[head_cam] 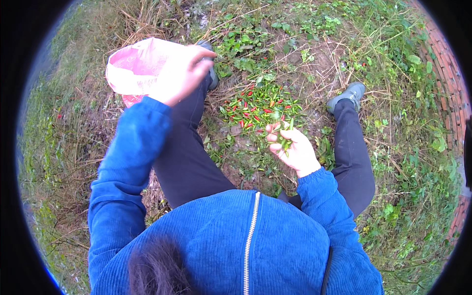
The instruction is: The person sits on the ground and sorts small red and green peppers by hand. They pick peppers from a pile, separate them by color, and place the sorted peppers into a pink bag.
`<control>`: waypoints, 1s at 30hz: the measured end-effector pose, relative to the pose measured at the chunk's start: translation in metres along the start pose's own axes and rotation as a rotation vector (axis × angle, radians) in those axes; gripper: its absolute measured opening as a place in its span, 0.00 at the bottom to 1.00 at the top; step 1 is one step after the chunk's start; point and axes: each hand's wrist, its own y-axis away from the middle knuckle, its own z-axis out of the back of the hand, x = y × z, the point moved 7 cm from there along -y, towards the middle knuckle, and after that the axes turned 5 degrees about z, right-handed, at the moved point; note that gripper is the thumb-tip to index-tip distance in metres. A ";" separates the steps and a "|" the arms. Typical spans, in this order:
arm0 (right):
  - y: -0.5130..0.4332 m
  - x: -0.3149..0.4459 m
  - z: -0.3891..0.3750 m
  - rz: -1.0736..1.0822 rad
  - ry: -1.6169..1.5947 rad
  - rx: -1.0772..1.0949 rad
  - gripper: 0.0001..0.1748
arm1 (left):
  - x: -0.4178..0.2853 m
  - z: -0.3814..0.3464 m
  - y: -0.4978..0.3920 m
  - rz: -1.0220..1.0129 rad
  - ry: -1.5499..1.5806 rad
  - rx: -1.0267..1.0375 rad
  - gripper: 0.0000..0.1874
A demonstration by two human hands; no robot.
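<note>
My right hand [295, 150] holds a small bunch of green chili peppers [285, 142], its fingers curled around them above the ground between my legs. Just beyond lies a loose pile of small green and red chili peppers [263, 107]. My left hand [184, 75] is blurred and very bright, held over my left leg with its back towards me. It overlaps the right side of a pink bag [129, 66] with a heart pattern, whose mouth gapes. Whether the left fingers pinch anything cannot be made out.
My dark-trousered legs are spread on either side of the pile, with a grey-green shoe [348, 96] at the right. Weeds, dry stalks and bare soil [320, 59] cover the ground. A red brick edging [448, 84] curves along the far right.
</note>
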 end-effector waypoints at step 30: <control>-0.005 0.021 0.005 0.258 0.613 -0.223 0.04 | -0.084 -0.183 0.085 0.922 1.655 0.586 0.06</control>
